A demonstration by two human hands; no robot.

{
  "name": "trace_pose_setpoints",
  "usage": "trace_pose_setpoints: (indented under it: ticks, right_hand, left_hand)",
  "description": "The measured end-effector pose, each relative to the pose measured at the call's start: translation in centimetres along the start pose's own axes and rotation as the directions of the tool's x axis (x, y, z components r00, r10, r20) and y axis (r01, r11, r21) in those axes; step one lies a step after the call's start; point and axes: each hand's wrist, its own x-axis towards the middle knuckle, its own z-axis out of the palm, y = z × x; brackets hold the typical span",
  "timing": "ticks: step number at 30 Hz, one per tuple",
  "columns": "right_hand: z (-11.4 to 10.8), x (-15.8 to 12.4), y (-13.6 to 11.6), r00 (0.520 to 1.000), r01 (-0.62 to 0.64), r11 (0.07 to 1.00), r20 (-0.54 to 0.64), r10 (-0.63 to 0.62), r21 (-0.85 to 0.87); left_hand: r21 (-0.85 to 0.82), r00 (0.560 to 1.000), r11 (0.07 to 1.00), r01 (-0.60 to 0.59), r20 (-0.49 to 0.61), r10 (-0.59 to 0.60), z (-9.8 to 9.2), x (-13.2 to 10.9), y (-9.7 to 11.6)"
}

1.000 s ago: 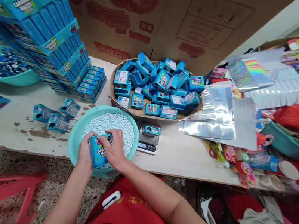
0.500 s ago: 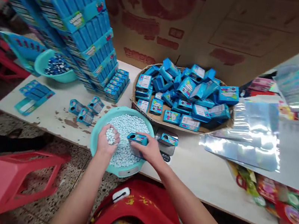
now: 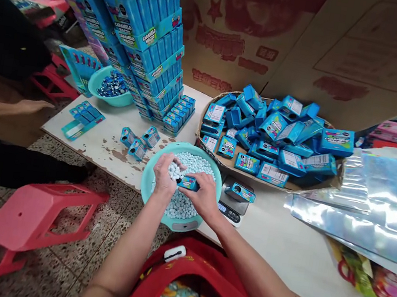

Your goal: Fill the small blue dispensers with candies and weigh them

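Observation:
My left hand (image 3: 165,173) is cupped round a heap of small pale candies (image 3: 176,170), tilted toward a small blue candy box (image 3: 189,182). My right hand (image 3: 204,197) grips that box, its dark opening facing the candies. Both hands are over a turquoise basin (image 3: 149,176) filled with the same pale pieces. Right of the basin, another blue box (image 3: 240,192) with a round hole rests on a small digital scale (image 3: 230,213). To the basin's left stand several blue boxes (image 3: 137,149) with holes in their tops.
An oval cardboard tray (image 3: 226,165) piled with blue boxes lies behind the basin. Tall stacks of packed display boxes (image 3: 146,25) rise at left, near a bowl of blue-wrapped sweets (image 3: 112,85). Shiny film sheets (image 3: 360,219) lie at right. Another person's arm (image 3: 4,113) and red stools (image 3: 26,211) are at left.
My left hand has moved right with its candies, up against the box's opening. My right hand has tipped the box toward it. The whole view has shifted left.

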Motion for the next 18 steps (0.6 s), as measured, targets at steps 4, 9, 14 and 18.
trace_pose_setpoints:
  ticks: [4, 9, 14, 18]
  right_hand:
    - [-0.1, 0.5, -0.2, 1.000, -0.008, 1.000, 0.016, 0.008, 0.013]
    - [-0.5, 1.1, -0.5, 1.000, -0.021, 0.999, -0.007, 0.021, 0.037]
    - [-0.9, 1.4, -0.6, 0.999, -0.039, 0.997, -0.028, 0.041, 0.060]
    - [-1.0, 1.6, -0.6, 0.996, -0.074, 0.994, -0.035, 0.076, 0.075]
  left_hand:
    - [0.041, 0.999, 0.999, -0.036, 0.015, 0.035, 0.1, 0.5, 0.1]
    - [0.081, 0.996, 0.993, -0.091, 0.016, 0.090, 0.6, 0.8, 0.2]
    - [0.123, 0.995, 0.988, -0.096, 0.017, 0.094, 1.0, 0.7, 0.0]
    - [0.174, 0.993, 0.978, -0.114, 0.007, 0.115, 1.3, 0.7, -0.1]
